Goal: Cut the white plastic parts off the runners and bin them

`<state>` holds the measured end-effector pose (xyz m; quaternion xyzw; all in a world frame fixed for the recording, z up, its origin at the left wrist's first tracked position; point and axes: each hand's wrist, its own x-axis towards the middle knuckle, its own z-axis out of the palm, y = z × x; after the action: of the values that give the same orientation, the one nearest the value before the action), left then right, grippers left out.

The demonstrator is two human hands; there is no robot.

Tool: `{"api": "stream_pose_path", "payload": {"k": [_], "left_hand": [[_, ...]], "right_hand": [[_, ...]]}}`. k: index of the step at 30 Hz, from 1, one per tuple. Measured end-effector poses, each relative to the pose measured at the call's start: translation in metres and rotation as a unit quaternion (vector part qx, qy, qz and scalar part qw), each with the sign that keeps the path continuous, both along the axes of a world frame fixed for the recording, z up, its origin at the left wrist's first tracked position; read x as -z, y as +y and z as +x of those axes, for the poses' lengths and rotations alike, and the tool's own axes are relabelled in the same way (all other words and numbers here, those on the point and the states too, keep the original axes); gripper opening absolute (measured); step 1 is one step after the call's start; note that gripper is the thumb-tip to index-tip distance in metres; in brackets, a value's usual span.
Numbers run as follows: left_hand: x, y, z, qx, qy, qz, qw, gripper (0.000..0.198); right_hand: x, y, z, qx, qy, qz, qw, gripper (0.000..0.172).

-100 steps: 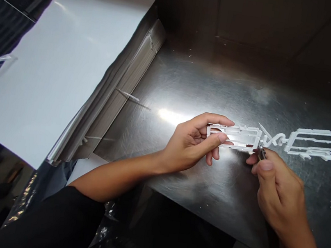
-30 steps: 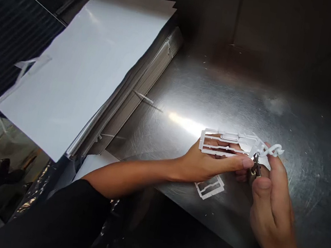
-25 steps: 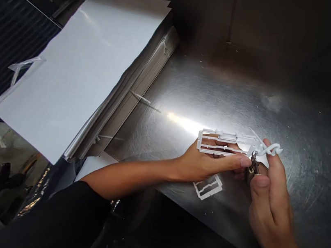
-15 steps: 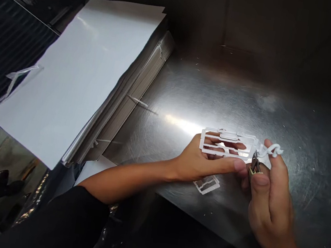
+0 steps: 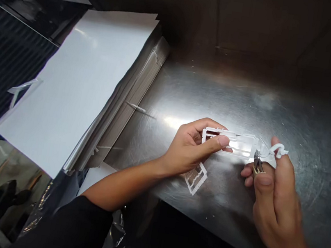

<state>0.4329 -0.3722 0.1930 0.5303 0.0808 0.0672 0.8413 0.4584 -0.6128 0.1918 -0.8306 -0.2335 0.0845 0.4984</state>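
No text, label, brand, number or sign can be read from any hour of the clock face.

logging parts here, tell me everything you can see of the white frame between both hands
The white frame looks like moulded plastic: an open rectangle with lengthwise bars inside. The left hand grips its left end, thumb across the front, over the metal table. At its right end are a curled white piece and a pliers-like tool; contact there is unclear.
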Motion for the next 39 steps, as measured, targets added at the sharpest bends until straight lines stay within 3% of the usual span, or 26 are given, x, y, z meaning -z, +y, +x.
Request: {"api": "stream_pose_path", "payload": {"k": [24, 32, 39], "left_hand": [[-0.0037, -0.0026, -0.0034, -0.032, 0.015, 0.107, 0.994, 0.035], [-0.0051, -0.0063, 0.0005, -0.022, 0.016, 0.058, 0.998, 0.035], [-0.0007, -0.0092, -0.0003, -0.026, 0.018, 0.061, 0.998, 0.035]], "right_hand": [[0.0010, -0.0047, 0.0023, -0.015, -0.030, -0.041, 0.999, 0.075], [-0.0083, -0.0044, 0.0051, -0.017, -0.048, -0.105, 0.993, 0.080], [-0.0041, -0.0019, 0.0016, 0.021, -0.087, -0.133, 0.987, 0.086]]}}
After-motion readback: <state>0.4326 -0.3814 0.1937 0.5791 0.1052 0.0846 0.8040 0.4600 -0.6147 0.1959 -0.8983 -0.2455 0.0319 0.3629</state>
